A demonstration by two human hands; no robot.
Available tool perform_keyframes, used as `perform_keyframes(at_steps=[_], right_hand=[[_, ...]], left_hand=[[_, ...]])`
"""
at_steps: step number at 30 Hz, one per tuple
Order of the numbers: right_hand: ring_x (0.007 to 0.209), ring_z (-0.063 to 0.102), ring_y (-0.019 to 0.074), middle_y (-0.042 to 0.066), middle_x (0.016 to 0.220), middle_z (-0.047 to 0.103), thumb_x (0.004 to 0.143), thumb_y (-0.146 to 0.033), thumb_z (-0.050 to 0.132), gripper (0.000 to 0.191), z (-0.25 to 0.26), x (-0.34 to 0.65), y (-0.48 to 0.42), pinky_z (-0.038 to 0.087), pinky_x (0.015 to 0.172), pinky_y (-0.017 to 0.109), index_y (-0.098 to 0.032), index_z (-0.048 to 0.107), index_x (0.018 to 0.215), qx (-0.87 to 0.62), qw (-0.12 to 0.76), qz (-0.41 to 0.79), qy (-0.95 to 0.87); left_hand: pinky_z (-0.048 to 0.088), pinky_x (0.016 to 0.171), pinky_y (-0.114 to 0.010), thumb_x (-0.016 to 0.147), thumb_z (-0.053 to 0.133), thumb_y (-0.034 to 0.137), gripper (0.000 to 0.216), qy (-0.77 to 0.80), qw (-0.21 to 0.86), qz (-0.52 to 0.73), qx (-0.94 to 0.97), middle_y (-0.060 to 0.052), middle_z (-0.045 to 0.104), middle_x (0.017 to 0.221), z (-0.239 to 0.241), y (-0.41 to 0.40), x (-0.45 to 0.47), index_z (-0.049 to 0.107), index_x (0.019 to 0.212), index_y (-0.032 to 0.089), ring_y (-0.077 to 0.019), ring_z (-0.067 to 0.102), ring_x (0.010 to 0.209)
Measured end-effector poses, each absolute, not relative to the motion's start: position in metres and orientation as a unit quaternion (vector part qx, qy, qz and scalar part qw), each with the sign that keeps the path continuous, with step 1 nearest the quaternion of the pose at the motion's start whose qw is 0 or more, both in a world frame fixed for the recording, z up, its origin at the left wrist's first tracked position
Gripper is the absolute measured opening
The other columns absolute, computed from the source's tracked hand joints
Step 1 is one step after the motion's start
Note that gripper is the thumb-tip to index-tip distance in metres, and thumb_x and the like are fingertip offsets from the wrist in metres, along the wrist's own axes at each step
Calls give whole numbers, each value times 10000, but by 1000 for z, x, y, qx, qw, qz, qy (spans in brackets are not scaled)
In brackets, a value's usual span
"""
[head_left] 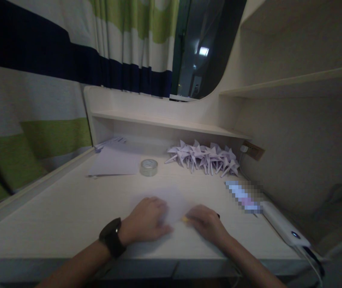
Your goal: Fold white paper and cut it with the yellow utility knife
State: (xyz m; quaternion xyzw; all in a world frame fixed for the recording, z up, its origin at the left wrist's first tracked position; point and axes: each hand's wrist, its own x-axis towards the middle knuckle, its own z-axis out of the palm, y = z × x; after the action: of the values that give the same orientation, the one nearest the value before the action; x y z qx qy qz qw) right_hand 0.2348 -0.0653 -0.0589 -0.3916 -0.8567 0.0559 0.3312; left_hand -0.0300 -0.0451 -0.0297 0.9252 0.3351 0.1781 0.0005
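A sheet of white paper (175, 198), blurred by motion, lies on the desk under and between my hands. My left hand (147, 219), with a black watch at its wrist, rests flat on the sheet's left part, fingers stretched forward and thumb out to the right. At the sheet's right side, my right hand (205, 224) is closed around a slim yellow tool (185, 219). Only its yellow front end and a dark rear end show, so its exact kind is unclear. Beyond my left hand stands a roll of clear tape (149, 167).
A stack of white paper (113, 160) lies at the back left. Several folded paper pinwheels (204, 156) fill the back right under the shelf (165, 125). A phone (241, 196) and a white power strip (285, 224) with cables lie on the right, beside the wall.
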Motion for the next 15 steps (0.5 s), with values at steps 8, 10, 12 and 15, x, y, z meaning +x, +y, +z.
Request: perform_keyframes(at_steps=[8,10,12,15], right_hand=[[864,636,213,93,920,701,916,-299,533,198,-57,233,-67,516,782,339,-196,692,973,-401,319,-4,-859],[866,637,217,104,930,701,917,-305,530,207,-55,233,-67,522,778,348,-196,693,982,-401,326,-11,-856],[862,639,217,108,931,701,914,-303,531,207,-51,235,-66,526,776,352,-197,694,987,-402,329,-17,-855],[873,638,220,111,939,697,905,-282,536,204,-45,242,-62,528,786,358,-194,693,1000,-406,326,-28,-853]], left_hand=[[502,686,-376,855,454,76,194,357,-49,41,932,-132,671,868,-36,-65,-24,624,941,115,-261,644,771],[508,642,-378,840,440,37,216,365,-58,29,929,-144,673,853,-34,-63,-22,625,934,100,-267,652,730],[509,619,-375,841,435,25,214,364,-68,23,929,-153,672,833,-31,-61,-20,628,902,95,-267,653,710],[504,626,-367,842,450,21,199,352,-98,11,931,-155,672,819,-23,-58,-21,632,870,97,-264,648,719]])
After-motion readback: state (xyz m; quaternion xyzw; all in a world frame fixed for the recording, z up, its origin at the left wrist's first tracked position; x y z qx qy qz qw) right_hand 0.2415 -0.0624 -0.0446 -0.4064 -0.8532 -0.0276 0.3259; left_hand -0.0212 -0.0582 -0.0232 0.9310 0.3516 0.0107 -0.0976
